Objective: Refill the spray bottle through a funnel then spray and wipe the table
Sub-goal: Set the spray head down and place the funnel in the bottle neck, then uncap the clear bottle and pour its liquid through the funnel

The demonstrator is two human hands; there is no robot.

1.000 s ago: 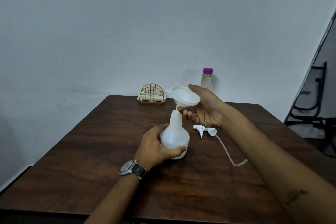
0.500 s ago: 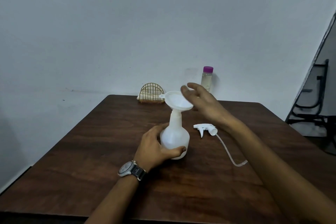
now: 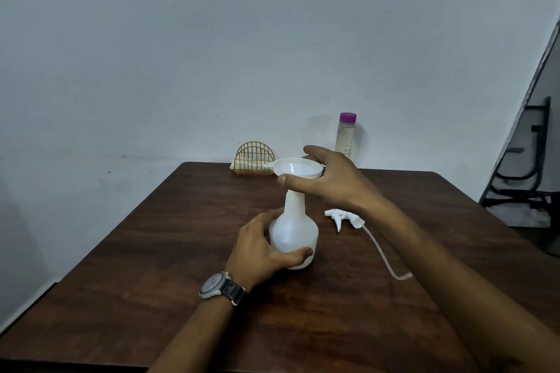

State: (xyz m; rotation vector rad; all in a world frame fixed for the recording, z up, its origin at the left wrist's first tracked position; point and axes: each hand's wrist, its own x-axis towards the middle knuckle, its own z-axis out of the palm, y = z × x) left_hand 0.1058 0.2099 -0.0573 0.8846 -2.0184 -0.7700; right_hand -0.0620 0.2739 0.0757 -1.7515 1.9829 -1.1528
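- Spray bottle (image 3: 293,230) stands upright near the middle of the desk (image 3: 151,251). My left hand (image 3: 260,251) is curled round its round belly, thumb in front, and holds it.
- The funnel (image 3: 298,170) sits on the bottle neck, its stem seemingly inside. My right hand (image 3: 333,182) pinches the bowl, thumb under the front rim and a finger over the back rim.
- To do this step well, I judge I should seat the funnel straight and level, and release it only when it does not wobble.
- The left hand should press the base to the desk, because the bottle looks light and top-heavy.
- The refill bottle (image 3: 345,136) with purple cap stands far back by the wall, so I must reach for it without knocking the funnel.
- The trigger head (image 3: 345,216) with its tube lies just right of the bottle, under my forearm's path.
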